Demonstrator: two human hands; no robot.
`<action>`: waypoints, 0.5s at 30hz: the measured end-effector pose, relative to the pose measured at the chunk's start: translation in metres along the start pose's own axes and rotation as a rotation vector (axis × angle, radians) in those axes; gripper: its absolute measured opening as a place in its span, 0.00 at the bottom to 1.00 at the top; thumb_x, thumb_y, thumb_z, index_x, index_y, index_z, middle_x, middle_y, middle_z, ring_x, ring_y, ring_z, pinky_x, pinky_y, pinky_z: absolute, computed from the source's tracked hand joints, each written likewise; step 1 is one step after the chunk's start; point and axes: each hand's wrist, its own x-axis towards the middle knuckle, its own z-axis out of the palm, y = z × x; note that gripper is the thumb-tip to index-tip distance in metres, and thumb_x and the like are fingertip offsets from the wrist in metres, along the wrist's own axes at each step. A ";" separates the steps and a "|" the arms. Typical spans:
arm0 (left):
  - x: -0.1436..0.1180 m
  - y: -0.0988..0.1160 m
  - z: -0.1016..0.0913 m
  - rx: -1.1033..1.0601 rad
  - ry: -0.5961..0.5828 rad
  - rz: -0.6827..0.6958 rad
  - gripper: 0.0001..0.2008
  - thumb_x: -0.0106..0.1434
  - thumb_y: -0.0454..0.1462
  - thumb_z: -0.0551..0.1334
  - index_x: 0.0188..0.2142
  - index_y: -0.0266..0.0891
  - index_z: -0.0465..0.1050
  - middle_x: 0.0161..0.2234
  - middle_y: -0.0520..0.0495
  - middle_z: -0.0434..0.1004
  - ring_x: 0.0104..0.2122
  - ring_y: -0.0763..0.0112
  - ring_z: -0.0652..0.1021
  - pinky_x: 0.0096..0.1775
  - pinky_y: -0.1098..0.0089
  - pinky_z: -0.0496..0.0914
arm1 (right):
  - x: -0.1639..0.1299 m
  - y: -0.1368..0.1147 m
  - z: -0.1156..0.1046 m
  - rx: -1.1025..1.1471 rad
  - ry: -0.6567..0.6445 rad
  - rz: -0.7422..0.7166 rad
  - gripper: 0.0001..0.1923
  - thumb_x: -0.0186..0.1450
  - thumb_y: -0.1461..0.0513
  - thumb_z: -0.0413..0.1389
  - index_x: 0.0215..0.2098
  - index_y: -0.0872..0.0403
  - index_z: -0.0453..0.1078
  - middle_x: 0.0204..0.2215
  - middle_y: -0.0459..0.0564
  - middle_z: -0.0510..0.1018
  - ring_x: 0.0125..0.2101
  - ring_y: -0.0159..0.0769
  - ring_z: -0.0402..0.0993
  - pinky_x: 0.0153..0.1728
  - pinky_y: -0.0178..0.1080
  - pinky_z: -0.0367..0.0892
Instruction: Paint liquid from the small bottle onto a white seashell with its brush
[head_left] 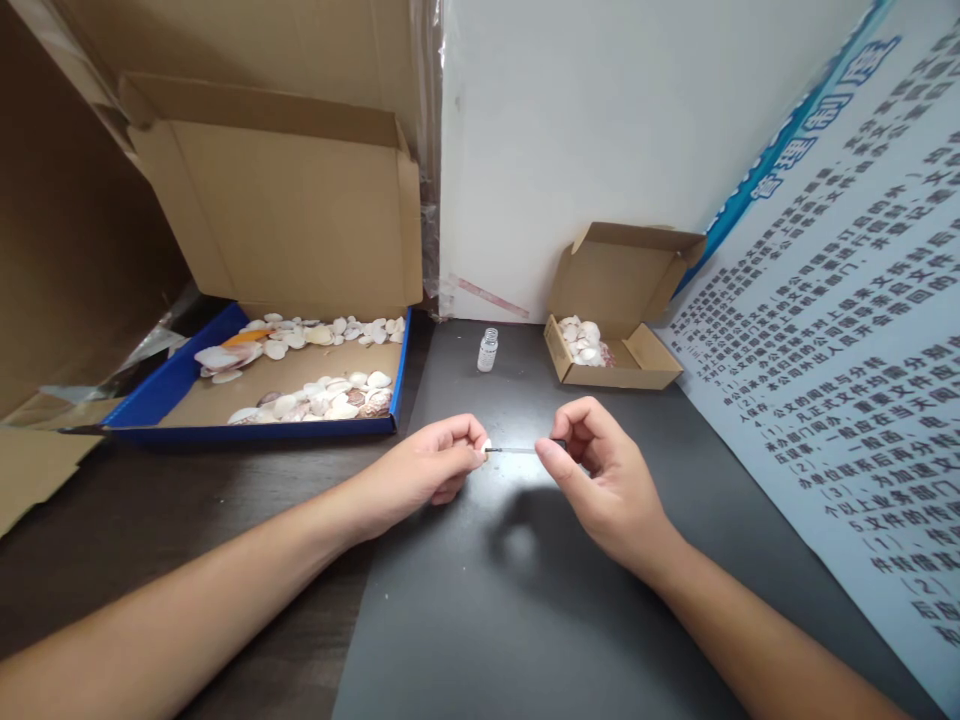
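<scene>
A small, pale white piece [488,443] is pinched between the thumb and fingers of the left hand [446,460]; most of it is hidden by the fingertips, so its full shape cannot be told. A slim applicator brush with a clear stem, a dark tip and a black cap [517,450] is gripped at its cap end by the thumb and fingers of the right hand [604,475]. The brush is held roughly level between the 2 hands, its dark tip brought right up to the white piece; whether the 2 touch cannot be made out. Both hands are held above a smooth dark grey mat [450,630], on which a shadow is cast.

Beyond the hands, 1 small clear bottle with a pale label [487,352] is stood upright on the mat, uncapped. To its right, white shells [583,338] are heaped in the left part of a small brown cardboard box [622,377] with a raised lid. At the left, 2 bands of mostly white shells [322,334] are spread in a larger blue-sided cardboard box [247,434], its brown lid also raised.
</scene>
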 end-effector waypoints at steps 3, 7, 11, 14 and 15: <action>0.001 0.000 0.000 -0.029 0.002 -0.012 0.08 0.63 0.38 0.62 0.33 0.40 0.63 0.21 0.61 0.53 0.19 0.81 0.55 0.21 0.77 0.53 | 0.001 0.006 0.001 0.002 -0.045 0.032 0.09 0.67 0.58 0.56 0.34 0.50 0.59 0.23 0.38 0.60 0.22 0.29 0.56 0.24 0.35 0.55; 0.005 0.000 -0.004 -0.076 -0.002 0.005 0.09 0.61 0.38 0.65 0.33 0.40 0.64 0.20 0.62 0.55 0.17 0.81 0.56 0.19 0.77 0.57 | 0.006 0.015 0.001 0.020 -0.076 0.097 0.10 0.68 0.56 0.55 0.34 0.50 0.59 0.24 0.38 0.60 0.22 0.28 0.56 0.24 0.35 0.55; 0.009 0.001 -0.008 -0.149 0.002 0.025 0.11 0.59 0.38 0.68 0.33 0.39 0.66 0.21 0.61 0.59 0.18 0.82 0.59 0.21 0.77 0.62 | 0.010 0.024 0.001 0.092 -0.074 0.129 0.11 0.67 0.55 0.56 0.33 0.50 0.60 0.23 0.38 0.61 0.20 0.28 0.57 0.22 0.34 0.54; 0.009 -0.001 -0.008 -0.173 0.012 0.047 0.13 0.57 0.40 0.70 0.32 0.39 0.67 0.22 0.60 0.61 0.17 0.83 0.60 0.20 0.77 0.60 | 0.012 0.030 0.003 0.199 0.102 0.061 0.12 0.66 0.56 0.57 0.31 0.50 0.59 0.21 0.37 0.59 0.19 0.27 0.54 0.21 0.34 0.52; 0.008 -0.002 -0.008 -0.167 0.025 0.067 0.14 0.57 0.40 0.71 0.32 0.39 0.67 0.23 0.60 0.62 0.17 0.84 0.60 0.20 0.77 0.59 | 0.014 0.031 0.004 0.227 0.172 0.041 0.12 0.66 0.56 0.57 0.31 0.50 0.58 0.20 0.36 0.59 0.19 0.26 0.53 0.21 0.34 0.51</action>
